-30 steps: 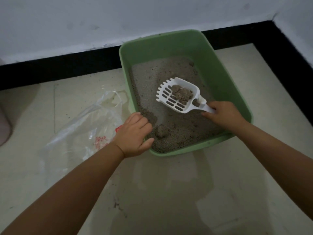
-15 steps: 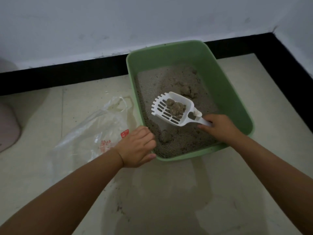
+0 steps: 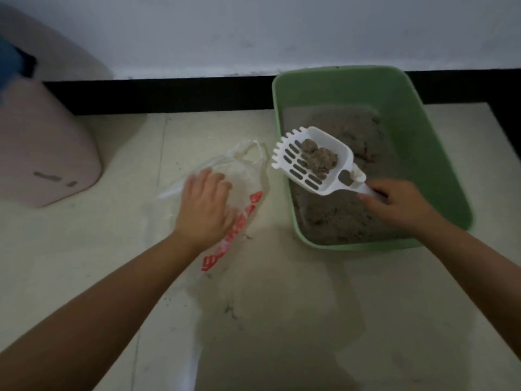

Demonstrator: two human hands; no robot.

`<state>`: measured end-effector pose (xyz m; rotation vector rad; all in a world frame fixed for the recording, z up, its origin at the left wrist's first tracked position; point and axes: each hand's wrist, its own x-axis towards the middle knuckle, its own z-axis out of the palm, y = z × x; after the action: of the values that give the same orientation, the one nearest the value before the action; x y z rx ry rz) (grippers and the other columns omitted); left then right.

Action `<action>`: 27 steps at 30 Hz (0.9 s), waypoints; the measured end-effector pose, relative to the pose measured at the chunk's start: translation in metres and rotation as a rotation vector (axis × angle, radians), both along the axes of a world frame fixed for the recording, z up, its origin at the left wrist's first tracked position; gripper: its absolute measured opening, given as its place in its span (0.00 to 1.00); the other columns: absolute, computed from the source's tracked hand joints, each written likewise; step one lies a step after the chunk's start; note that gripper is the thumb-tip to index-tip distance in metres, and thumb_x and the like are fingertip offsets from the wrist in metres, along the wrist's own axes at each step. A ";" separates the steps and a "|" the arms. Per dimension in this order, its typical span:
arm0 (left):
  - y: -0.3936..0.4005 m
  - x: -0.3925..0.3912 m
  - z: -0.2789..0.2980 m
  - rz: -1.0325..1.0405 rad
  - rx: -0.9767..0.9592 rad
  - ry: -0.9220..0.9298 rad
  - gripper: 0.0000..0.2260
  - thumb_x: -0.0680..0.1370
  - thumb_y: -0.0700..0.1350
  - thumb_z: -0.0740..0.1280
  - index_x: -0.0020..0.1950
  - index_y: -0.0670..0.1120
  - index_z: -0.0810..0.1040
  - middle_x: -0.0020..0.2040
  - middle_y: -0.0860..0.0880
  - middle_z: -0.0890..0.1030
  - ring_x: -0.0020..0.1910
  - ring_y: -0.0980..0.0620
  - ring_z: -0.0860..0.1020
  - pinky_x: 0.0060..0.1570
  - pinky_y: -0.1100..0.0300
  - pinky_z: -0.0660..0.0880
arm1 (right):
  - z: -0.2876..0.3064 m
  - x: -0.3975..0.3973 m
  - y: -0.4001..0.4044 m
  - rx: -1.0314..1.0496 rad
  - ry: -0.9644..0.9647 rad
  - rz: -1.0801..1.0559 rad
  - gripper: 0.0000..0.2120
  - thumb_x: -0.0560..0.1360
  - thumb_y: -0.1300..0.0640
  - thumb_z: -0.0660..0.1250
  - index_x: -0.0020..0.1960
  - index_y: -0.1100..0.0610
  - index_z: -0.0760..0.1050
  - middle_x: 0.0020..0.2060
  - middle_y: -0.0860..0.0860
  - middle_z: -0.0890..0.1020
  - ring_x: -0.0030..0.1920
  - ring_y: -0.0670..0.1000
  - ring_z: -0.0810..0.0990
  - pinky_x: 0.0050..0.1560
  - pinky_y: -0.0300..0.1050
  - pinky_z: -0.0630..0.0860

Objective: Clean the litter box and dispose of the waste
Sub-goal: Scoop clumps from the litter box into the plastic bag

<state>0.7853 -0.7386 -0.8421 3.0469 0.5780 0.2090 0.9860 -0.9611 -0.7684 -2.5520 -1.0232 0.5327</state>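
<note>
One green litter box (image 3: 439, 153) is seen at the right of the frame, one white scoop (image 3: 313, 162) at centre, one plastic bag (image 3: 245, 198) left of centre, and one pink container (image 3: 42, 142) at upper left. Two hands are counted: left hand (image 3: 204, 213) and right hand (image 3: 403, 204).

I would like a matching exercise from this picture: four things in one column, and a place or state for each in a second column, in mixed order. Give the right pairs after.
Things:
1. scoop
2. bag
3. litter box
4. pink bin

Places or states:
A. green, against the wall, holds grey litter
B. far left on the floor
C. white, carries clumps, held by the right hand
D. clear with red print, flat on the floor under the left hand

Pairs: 1-C, 2-D, 3-A, 4-B
</note>
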 end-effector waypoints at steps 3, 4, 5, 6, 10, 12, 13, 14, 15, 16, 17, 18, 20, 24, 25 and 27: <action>0.023 -0.037 0.014 0.468 -0.096 0.207 0.26 0.75 0.46 0.66 0.71 0.38 0.65 0.70 0.36 0.65 0.72 0.34 0.57 0.69 0.39 0.52 | -0.001 -0.030 0.035 -0.068 0.015 0.186 0.09 0.77 0.57 0.62 0.46 0.63 0.77 0.33 0.56 0.74 0.40 0.55 0.75 0.35 0.44 0.64; 0.028 -0.044 0.018 0.565 -0.145 0.249 0.27 0.77 0.45 0.64 0.73 0.40 0.61 0.72 0.36 0.62 0.72 0.35 0.57 0.69 0.41 0.54 | -0.001 -0.041 0.047 -0.104 -0.001 0.245 0.11 0.77 0.56 0.61 0.48 0.63 0.77 0.37 0.58 0.77 0.44 0.58 0.77 0.39 0.45 0.67; 0.033 -0.049 0.022 0.635 -0.201 0.275 0.26 0.78 0.45 0.62 0.74 0.40 0.58 0.71 0.36 0.61 0.70 0.36 0.60 0.67 0.43 0.59 | -0.004 -0.050 0.059 -0.155 -0.021 0.287 0.12 0.77 0.54 0.60 0.51 0.62 0.77 0.43 0.60 0.79 0.49 0.59 0.78 0.43 0.46 0.70; 0.037 -0.051 0.022 0.682 -0.271 0.298 0.24 0.80 0.44 0.60 0.73 0.40 0.58 0.70 0.36 0.63 0.67 0.36 0.65 0.63 0.44 0.64 | -0.005 -0.057 0.069 -0.208 -0.055 0.322 0.14 0.78 0.53 0.59 0.55 0.60 0.76 0.49 0.60 0.80 0.53 0.59 0.78 0.48 0.46 0.71; 0.044 -0.054 0.017 0.708 -0.381 0.264 0.13 0.81 0.38 0.55 0.65 0.37 0.67 0.58 0.35 0.75 0.56 0.37 0.75 0.51 0.50 0.71 | -0.012 -0.092 0.101 -0.292 -0.348 0.472 0.10 0.64 0.57 0.75 0.42 0.60 0.81 0.38 0.58 0.83 0.38 0.54 0.83 0.29 0.37 0.70; 0.046 -0.053 0.014 0.701 -0.373 0.205 0.12 0.80 0.36 0.54 0.60 0.36 0.71 0.54 0.35 0.77 0.53 0.37 0.76 0.49 0.51 0.71 | -0.013 -0.100 0.111 -0.247 -0.451 0.474 0.16 0.36 0.60 0.79 0.19 0.60 0.75 0.15 0.51 0.73 0.14 0.50 0.72 0.28 0.26 0.46; 0.048 -0.052 0.012 0.697 -0.379 0.178 0.12 0.79 0.36 0.54 0.59 0.35 0.71 0.53 0.35 0.77 0.52 0.37 0.76 0.48 0.52 0.71 | -0.016 -0.099 0.115 -0.200 -0.503 0.484 0.18 0.32 0.61 0.77 0.16 0.60 0.72 0.12 0.50 0.69 0.10 0.49 0.67 0.32 0.26 0.45; 0.049 -0.051 0.011 0.696 -0.385 0.157 0.11 0.79 0.35 0.55 0.59 0.35 0.71 0.53 0.35 0.77 0.52 0.37 0.76 0.48 0.52 0.71 | -0.018 -0.098 0.116 -0.203 -0.521 0.507 0.16 0.32 0.61 0.76 0.15 0.61 0.72 0.11 0.50 0.68 0.10 0.49 0.66 0.31 0.26 0.48; 0.051 -0.051 0.010 0.696 -0.389 0.135 0.12 0.79 0.35 0.55 0.59 0.35 0.72 0.53 0.35 0.77 0.52 0.37 0.76 0.48 0.51 0.71 | -0.015 -0.100 0.116 -0.217 -0.562 0.495 0.13 0.35 0.60 0.75 0.15 0.61 0.73 0.11 0.50 0.68 0.10 0.49 0.66 0.29 0.27 0.51; 0.053 -0.050 0.009 0.696 -0.389 0.116 0.12 0.79 0.35 0.55 0.59 0.35 0.72 0.53 0.35 0.77 0.52 0.37 0.76 0.48 0.51 0.71 | -0.006 -0.101 0.117 -0.207 -0.599 0.484 0.09 0.40 0.58 0.72 0.16 0.60 0.73 0.11 0.50 0.69 0.10 0.49 0.67 0.25 0.26 0.53; 0.055 -0.050 0.009 0.691 -0.383 0.100 0.12 0.79 0.35 0.55 0.59 0.35 0.72 0.53 0.35 0.77 0.51 0.37 0.76 0.48 0.51 0.71 | -0.003 -0.099 0.116 -0.176 -0.620 0.478 0.06 0.46 0.57 0.66 0.15 0.59 0.71 0.11 0.51 0.69 0.10 0.49 0.67 0.22 0.26 0.56; 0.056 -0.049 0.009 0.687 -0.378 0.087 0.12 0.79 0.35 0.55 0.59 0.36 0.72 0.53 0.35 0.77 0.52 0.36 0.76 0.48 0.50 0.71 | 0.000 -0.095 0.114 -0.156 -0.627 0.478 0.06 0.50 0.58 0.60 0.15 0.57 0.70 0.11 0.51 0.68 0.11 0.49 0.67 0.20 0.26 0.58; 0.057 -0.047 0.012 0.696 -0.371 0.069 0.13 0.79 0.37 0.56 0.62 0.37 0.70 0.55 0.35 0.77 0.53 0.36 0.75 0.50 0.49 0.71 | 0.005 -0.079 0.106 -0.118 -0.621 0.489 0.07 0.50 0.64 0.60 0.16 0.56 0.68 0.11 0.51 0.68 0.11 0.50 0.66 0.21 0.27 0.54; 0.049 -0.032 0.017 0.409 -0.108 -0.062 0.18 0.77 0.45 0.61 0.64 0.37 0.73 0.61 0.34 0.76 0.60 0.34 0.74 0.58 0.43 0.69 | 0.033 -0.035 0.076 -0.148 -0.525 0.322 0.05 0.66 0.67 0.69 0.32 0.62 0.78 0.24 0.58 0.78 0.21 0.53 0.68 0.23 0.34 0.59; 0.040 -0.024 0.016 0.223 -0.043 -0.151 0.19 0.76 0.48 0.59 0.60 0.37 0.76 0.58 0.34 0.77 0.58 0.34 0.75 0.57 0.41 0.71 | 0.040 -0.022 0.065 -0.228 -0.500 0.288 0.05 0.73 0.63 0.66 0.41 0.63 0.79 0.33 0.60 0.81 0.28 0.54 0.72 0.28 0.40 0.65; 0.012 -0.006 0.010 -0.177 0.004 -0.314 0.19 0.77 0.50 0.55 0.56 0.39 0.76 0.54 0.36 0.80 0.57 0.37 0.76 0.56 0.45 0.72 | 0.046 0.001 0.036 -0.270 -0.369 0.188 0.12 0.77 0.56 0.61 0.51 0.63 0.78 0.45 0.63 0.82 0.41 0.59 0.78 0.39 0.45 0.69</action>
<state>0.7796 -0.7262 -0.8318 2.9553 0.2858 0.6649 0.9875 -0.9255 -0.7221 -2.8802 -1.4128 0.2628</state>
